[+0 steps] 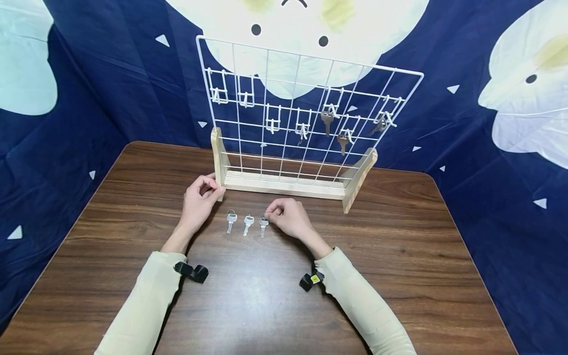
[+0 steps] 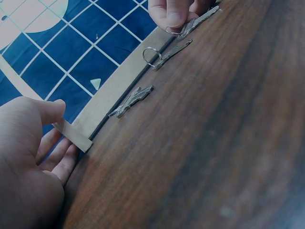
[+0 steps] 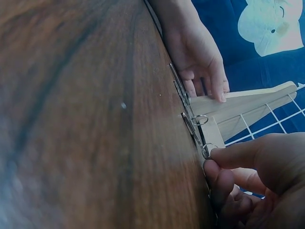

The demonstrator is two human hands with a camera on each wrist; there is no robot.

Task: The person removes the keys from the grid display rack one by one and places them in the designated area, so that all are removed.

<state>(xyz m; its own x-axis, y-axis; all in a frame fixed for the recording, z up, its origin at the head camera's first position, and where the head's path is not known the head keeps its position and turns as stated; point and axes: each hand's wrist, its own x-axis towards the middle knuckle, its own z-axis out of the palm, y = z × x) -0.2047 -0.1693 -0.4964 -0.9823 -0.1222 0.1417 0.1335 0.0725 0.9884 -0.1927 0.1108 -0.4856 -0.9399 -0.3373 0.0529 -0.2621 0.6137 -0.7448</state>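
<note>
From where I stand, the right hand (image 1: 289, 217) pinches the ring (image 3: 205, 151) of the rightmost key (image 1: 264, 227) (flat, silvery), which lies on the table (image 1: 248, 286), last in a row of three. The left hand (image 1: 198, 203) grips the rack's left wooden support (image 1: 216, 153); its front board (image 1: 284, 186) bounds the far side, while open tabletop extends nearward, side edges well apart.

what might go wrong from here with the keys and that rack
The right hand pinches the small ring of the rightmost loose key, so the ring could slip from its grip. The middle loose key lies close by and might get nudged out of the row. The left hand holds the left wooden support of the rack; a jolt there could perhaps shake a hanging key off.
</note>
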